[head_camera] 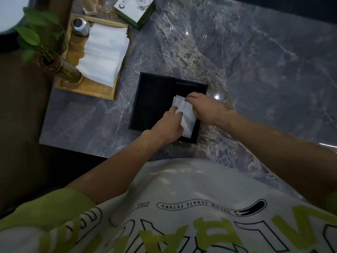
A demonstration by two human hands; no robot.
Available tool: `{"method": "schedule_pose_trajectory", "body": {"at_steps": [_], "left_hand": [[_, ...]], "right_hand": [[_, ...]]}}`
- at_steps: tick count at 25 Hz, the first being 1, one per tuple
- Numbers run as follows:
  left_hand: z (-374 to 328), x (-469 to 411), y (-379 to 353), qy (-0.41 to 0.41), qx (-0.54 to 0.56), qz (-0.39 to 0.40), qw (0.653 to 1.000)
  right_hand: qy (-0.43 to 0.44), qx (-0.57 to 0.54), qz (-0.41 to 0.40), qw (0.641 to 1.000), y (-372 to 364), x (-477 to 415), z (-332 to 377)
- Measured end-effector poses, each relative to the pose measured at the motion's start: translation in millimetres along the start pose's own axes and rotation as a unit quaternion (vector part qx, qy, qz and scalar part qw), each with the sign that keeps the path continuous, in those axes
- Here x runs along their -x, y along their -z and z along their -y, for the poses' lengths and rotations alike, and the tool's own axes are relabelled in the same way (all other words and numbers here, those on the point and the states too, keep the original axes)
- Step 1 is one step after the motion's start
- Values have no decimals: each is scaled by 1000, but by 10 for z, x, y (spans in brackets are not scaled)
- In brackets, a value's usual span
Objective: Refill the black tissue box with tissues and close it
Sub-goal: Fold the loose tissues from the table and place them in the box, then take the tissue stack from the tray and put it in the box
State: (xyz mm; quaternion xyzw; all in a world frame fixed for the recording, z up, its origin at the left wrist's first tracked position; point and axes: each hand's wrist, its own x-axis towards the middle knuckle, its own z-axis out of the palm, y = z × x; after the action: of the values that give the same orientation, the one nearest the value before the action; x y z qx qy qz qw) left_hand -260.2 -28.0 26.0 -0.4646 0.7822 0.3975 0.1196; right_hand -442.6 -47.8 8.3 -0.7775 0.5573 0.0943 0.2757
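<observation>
in the open black tissue box (155, 99) | both hands pinching tissues (186, 115)

My left hand (166, 127) covers the near edge of the tissues (185, 114), and my right hand (206, 108) hides their far corner. How deep they sit in the black tissue box (153, 101), I can't tell. The white carton (135, 10) and plant (39, 35) run off the top.
</observation>
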Motion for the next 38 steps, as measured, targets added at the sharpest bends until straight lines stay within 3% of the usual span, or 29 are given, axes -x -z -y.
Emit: {"method": "schedule_pose_trajectory", "body": {"at_steps": [5,13,17,25,29,34,38], "left_hand": [[262,149,183,-50,101,-134,984],[812,187,632,27,101,-272,956],[1210,129,885,41,107,-311,943],[1884,-162,1423,135,129,-294,937],[2120,-348,1656,185,119,-262,940],[2319,-600,1840,246,172,-225,927],[2400,-727,1906,292,189,-211,914]], "right_hand": [[-50,-94,-71,992,162,-62,55],[7,-166,-178,970,396,-549,584],[-23,-200,-182,962,527,-939,934],[-139,-341,-221,903,643,-1824,1505],[-231,-372,-184,880,639,-2197,1614],[-339,-484,-133,796,507,-2519,1668],[-350,-518,-137,768,384,-2697,1665]]}}
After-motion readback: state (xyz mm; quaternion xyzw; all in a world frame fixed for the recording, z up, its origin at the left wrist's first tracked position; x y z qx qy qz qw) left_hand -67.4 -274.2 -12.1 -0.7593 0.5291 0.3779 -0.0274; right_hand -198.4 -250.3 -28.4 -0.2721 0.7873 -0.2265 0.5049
